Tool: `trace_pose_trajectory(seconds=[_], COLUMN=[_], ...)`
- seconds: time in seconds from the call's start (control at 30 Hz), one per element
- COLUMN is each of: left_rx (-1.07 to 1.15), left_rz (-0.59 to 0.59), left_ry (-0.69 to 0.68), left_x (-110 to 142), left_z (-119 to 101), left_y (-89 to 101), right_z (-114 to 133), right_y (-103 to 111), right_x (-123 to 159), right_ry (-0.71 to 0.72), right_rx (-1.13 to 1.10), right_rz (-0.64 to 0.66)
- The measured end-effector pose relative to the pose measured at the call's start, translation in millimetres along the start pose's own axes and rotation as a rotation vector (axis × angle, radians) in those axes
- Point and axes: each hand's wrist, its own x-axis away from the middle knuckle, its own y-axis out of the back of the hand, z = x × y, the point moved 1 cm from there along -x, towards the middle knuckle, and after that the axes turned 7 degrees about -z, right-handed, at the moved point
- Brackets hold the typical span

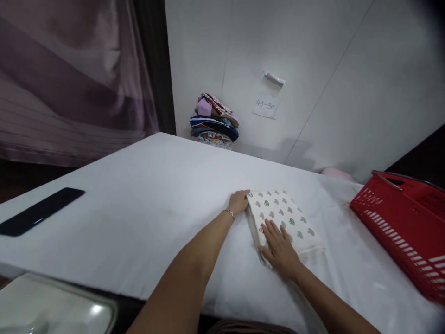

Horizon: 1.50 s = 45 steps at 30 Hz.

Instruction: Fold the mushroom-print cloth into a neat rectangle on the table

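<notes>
A white cloth (285, 206) printed with grey, green and red mushroom-like shapes lies folded into a thick rectangle on the white-covered table. My left hand (239, 202), with a bracelet on its wrist, is closed at the cloth's far left corner, its fingertips on the edge. On the near part of the cloth my right hand (281, 248) rests flat, fingers stretched out and thumb near the left edge.
The white table (139, 208) bears a flat black panel (41, 211) at left and a red basket (399, 222) at right. A stack of folded clothes (213, 119) stands beyond the far edge. A paper (264, 106) marked "45-50" hangs on the wall.
</notes>
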Motion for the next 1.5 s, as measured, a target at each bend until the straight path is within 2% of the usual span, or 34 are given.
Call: trace_pose_trajectory(seconds=[0.17, 0.33, 0.47, 0.57, 0.67, 0.77, 0.87, 0.93, 1.07, 1.27, 1.37, 1.5], left_rx=[0.043, 0.081, 0.126, 0.169, 0.2, 0.185, -0.018, -0.175, -0.321, -0.384, -0.432, -0.49], left_rz=[0.058, 0.071, 0.096, 0.145, 0.163, 0.105, 0.055, 0.069, 0.115, 0.148, 0.158, 0.08], left_ry=[-0.019, 0.055, 0.126, 0.136, 0.1, 0.033, -0.157, -0.248, -0.267, -0.271, -0.27, -0.299], left_x=[-17, -34, -40, -40, -36, -26, -10, 0, 5, 0, -1, 8], left_z=[12, 18, 22, 23, 14, -7, -29, -37, -35, -32, -41, -58], left_y=[5.1, 0.5, -2.9, 1.4, 5.4, -0.4, -15.5, -25.6, -34.6, -31.2, -28.6, -25.9], right_z=[3, 7, 9, 10, 12, 15, 17, 19, 25, 34, 39, 44], right_y=[2, 4, 4, 6, 7, 10, 11, 11, 8, 3, 6, 12], right_x=[1, 0, -2, -4, -6, -9, -11, -12, -6, 8, 11, 9], right_ry=[-0.003, -0.009, -0.019, -0.029, -0.039, -0.052, -0.077, -0.11, -0.176, -0.172, -0.173, -0.201], right_rx=[0.004, 0.038, 0.04, 0.041, 0.037, 0.024, 0.012, 0.008, 0.018, 0.02, -0.003, -0.061], right_rz=[0.002, -0.021, -0.024, -0.01, -0.01, -0.026, -0.021, -0.016, -0.04, -0.095, -0.11, -0.088])
